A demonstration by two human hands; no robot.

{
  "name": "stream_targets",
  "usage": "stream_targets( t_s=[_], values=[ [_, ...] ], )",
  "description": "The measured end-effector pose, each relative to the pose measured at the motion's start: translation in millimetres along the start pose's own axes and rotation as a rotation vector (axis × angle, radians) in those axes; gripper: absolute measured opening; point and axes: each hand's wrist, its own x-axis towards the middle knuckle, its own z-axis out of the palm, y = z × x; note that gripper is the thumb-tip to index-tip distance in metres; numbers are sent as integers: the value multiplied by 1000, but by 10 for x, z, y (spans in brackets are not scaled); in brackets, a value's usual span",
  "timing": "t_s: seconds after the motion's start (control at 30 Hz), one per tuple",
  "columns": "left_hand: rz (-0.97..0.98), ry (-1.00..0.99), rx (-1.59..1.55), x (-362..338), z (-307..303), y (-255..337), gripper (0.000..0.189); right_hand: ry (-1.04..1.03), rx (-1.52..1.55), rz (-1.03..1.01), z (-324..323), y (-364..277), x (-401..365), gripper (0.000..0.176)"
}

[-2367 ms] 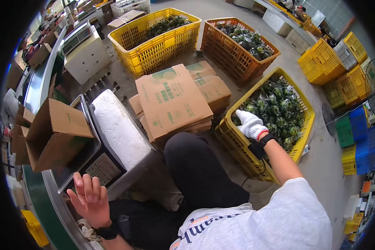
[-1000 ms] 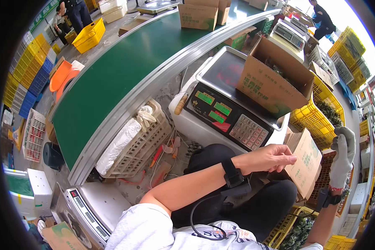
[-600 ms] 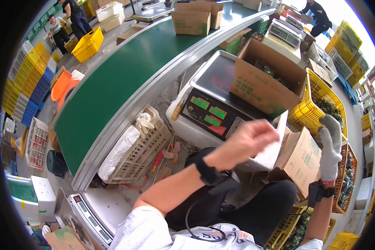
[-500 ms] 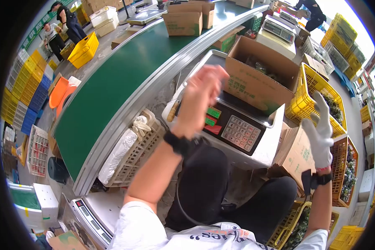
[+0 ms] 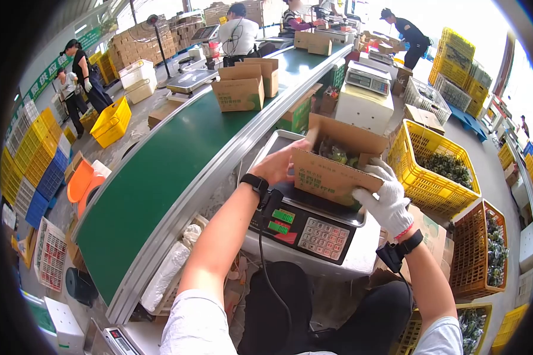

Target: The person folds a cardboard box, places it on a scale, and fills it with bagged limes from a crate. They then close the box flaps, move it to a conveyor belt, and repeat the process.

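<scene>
While box (image 5: 328, 174) sits on scale (image 5: 314, 234) at frame centre, both hands grip it. Bare left hand (image 5: 280, 167) curls round left end; gloved right hand (image 5: 386, 198) has fingers spread, clasping lower-right corner. Box lies between palms, long axis running left to lower right, flaps open, bagged greens inside. Both hands touching, neither nearer. Green print on box front too blurred to read; scale's green digits illegible. Belt (image 5: 160, 177) just left, yellow crate (image 5: 432, 192) right.
</scene>
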Motion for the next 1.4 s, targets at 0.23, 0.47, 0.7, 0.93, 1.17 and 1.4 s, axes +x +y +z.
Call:
stream_targets(
  t_s=[0.23, 0.47, 0.7, 0.93, 1.17, 1.4],
  values=[
    [-208, -52, 218, 178, -4, 123, 45, -67, 146, 26, -81, -9, 76, 22],
    [-176, -17, 237, 114, -25, 80, 76, -45, 834, 354, -240, -95, 73, 40],
    [-198, 34, 264, 1, 115, 164, 70, -613, -42, -108, -400, -214, 1008, 33],
    [-192, -36, 188, 38, 71, 60, 42, -880, -287, 104, 120, -189, 1100, 30],
    [-154, -136, 127, 162, -9, -45, 45, 164, 437, 160, -274, -123, 757, 12],
    [-87, -174, 218, 382, -150, -235, 64, -322, 451, 810, -146, 560, -28, 57]
  ],
)
